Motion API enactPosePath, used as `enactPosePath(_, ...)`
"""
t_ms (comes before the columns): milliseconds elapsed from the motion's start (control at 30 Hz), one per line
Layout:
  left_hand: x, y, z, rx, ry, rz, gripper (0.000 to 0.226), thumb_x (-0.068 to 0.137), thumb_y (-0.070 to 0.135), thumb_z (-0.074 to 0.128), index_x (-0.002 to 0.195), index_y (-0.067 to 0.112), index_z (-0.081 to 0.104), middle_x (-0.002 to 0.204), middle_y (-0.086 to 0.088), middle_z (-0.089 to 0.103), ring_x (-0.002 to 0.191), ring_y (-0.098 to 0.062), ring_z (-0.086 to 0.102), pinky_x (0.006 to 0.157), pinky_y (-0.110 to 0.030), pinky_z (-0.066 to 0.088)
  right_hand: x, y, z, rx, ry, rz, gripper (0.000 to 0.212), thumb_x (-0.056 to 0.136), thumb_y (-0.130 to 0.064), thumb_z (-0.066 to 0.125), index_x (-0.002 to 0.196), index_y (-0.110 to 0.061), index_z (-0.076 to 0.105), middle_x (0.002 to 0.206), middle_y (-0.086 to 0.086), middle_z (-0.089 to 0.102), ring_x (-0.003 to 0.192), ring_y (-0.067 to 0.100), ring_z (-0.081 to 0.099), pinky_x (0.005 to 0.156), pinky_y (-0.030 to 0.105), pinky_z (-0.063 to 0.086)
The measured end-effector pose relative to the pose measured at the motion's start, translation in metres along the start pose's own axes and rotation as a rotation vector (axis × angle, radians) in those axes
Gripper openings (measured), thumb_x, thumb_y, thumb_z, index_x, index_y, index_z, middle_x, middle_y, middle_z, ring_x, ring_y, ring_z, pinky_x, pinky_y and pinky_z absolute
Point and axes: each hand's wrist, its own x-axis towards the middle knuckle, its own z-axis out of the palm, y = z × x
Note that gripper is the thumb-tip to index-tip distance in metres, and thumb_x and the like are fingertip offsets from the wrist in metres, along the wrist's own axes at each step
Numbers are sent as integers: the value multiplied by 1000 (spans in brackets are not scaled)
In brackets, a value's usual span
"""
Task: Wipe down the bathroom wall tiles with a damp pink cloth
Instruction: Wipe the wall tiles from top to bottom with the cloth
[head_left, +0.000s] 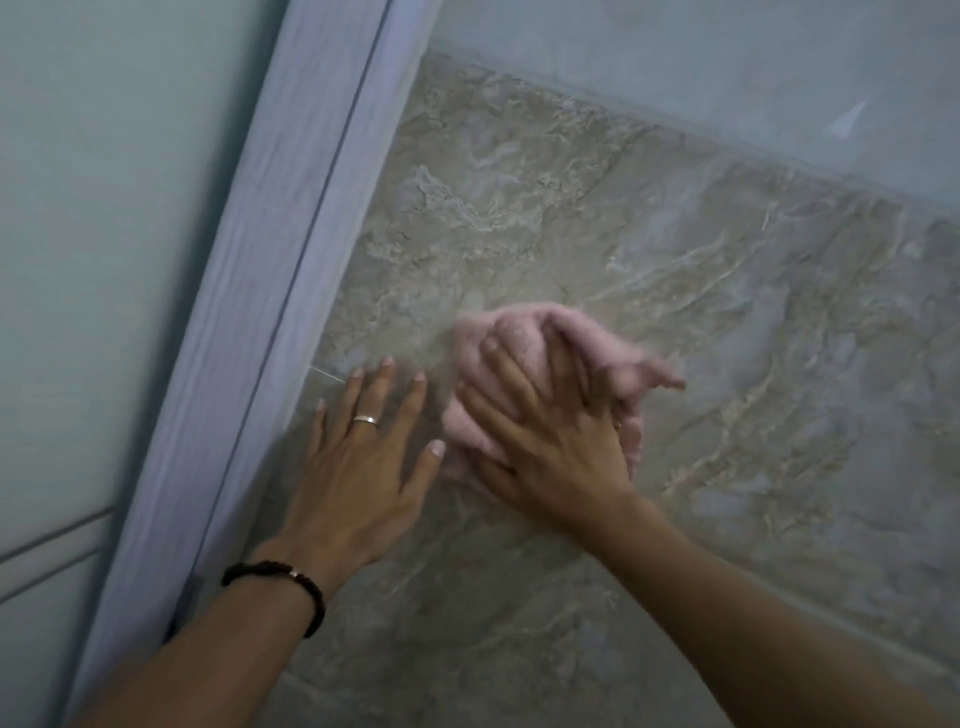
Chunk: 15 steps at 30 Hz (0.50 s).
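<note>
Pressing a bunched, blurred, seemingly fuzzy pink cloth (524, 364), right hand (550, 436) spreads; left hand (358, 462) flat on tiles (727, 291).

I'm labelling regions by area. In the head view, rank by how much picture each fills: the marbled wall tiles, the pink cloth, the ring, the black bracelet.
1. Marbled wall tiles, largest by far.
2. Pink cloth, partly covered by the right hand.
3. Black bracelet.
4. Ring, smallest.

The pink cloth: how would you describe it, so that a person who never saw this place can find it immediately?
Start at the pale door frame on the left, then move right across the marbled beige wall tiles. The pink cloth lies bunched under the right hand, the only pink, fuzzy thing there.
</note>
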Motion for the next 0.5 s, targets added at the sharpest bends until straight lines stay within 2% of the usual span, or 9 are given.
enactPosePath(33, -1, 0, 1, 3, -1, -12, 75, 80, 68, -6, 150, 40, -14, 158, 8, -26, 144, -13, -27, 119, -43, -12, -1, 12, -5, 17, -32, -91, 65, 99, -66, 29, 151, -31, 44, 165, 5, 24, 151, 50, 7, 101, 69, 38)
enactPosePath(100, -2, 1, 3, -21, 7, -23, 73, 80, 68, -7, 147, 41, -18, 157, 8, -28, 143, -13, -29, 118, -43, -13, 18, 41, -15, -47, -29, -122, 70, 95, -68, 34, 152, -30, 41, 166, 8, 23, 149, 51, 4, 98, 71, 39)
enactPosePath(200, -1, 3, 3, -51, 25, -14, 69, 80, 69, -7, 142, 43, -23, 155, 10, -30, 142, -12, -31, 118, -42, -13, 64, 51, -27, -80, 46, 210, 70, 94, -69, 33, 152, -29, 40, 166, 9, 21, 147, 55, 6, 110, 75, 19)
enactPosePath(233, 0, 2, 1, -49, 33, -9, 69, 80, 69, -6, 143, 43, -23, 154, 10, -31, 142, -12, -31, 118, -42, -13, 70, 42, -26, -59, 66, 250, 69, 94, -69, 32, 151, -30, 41, 166, 8, 21, 147, 57, 7, 109, 74, 16)
enactPosePath(300, 4, -1, -5, -45, 53, -12, 72, 81, 69, -4, 145, 42, -20, 155, 9, -28, 144, -14, -27, 119, -42, -12, 63, 20, -13, -46, 53, 124, 71, 93, -71, 33, 151, -31, 43, 167, 7, 20, 147, 57, 7, 110, 75, 13)
enactPosePath(333, 6, -2, -8, -39, 57, -17, 73, 82, 70, -3, 147, 41, -18, 157, 8, -25, 145, -15, -25, 119, -42, -11, 54, 13, -9, -42, 45, 25, 71, 92, -72, 36, 150, -30, 45, 166, 7, 22, 148, 56, 7, 110, 75, 17)
enactPosePath(400, 12, -1, -15, -38, 56, -30, 74, 81, 70, -4, 148, 41, -17, 158, 8, -24, 145, -15, -24, 119, -42, -11, 43, 26, -9, -9, 17, -131, 70, 91, -72, 43, 148, -31, 49, 164, 5, 28, 149, 52, 12, 98, 71, 38)
enactPosePath(433, 17, 1, -17, -42, 62, -29, 74, 81, 69, -4, 148, 41, -17, 158, 9, -25, 145, -14, -24, 119, -41, -12, 46, 43, -16, -20, 9, -157, 73, 89, -73, 44, 149, -32, 46, 164, 5, 28, 149, 52, 13, 93, 70, 44)
enactPosePath(500, 27, 8, -23, -54, 77, -6, 74, 80, 69, -5, 147, 41, -16, 156, 10, -26, 144, -13, -26, 118, -40, -13, 63, 80, -31, -95, 9, -51, 81, 87, -76, 40, 154, -31, 37, 166, 7, 24, 147, 54, 13, 97, 71, 39)
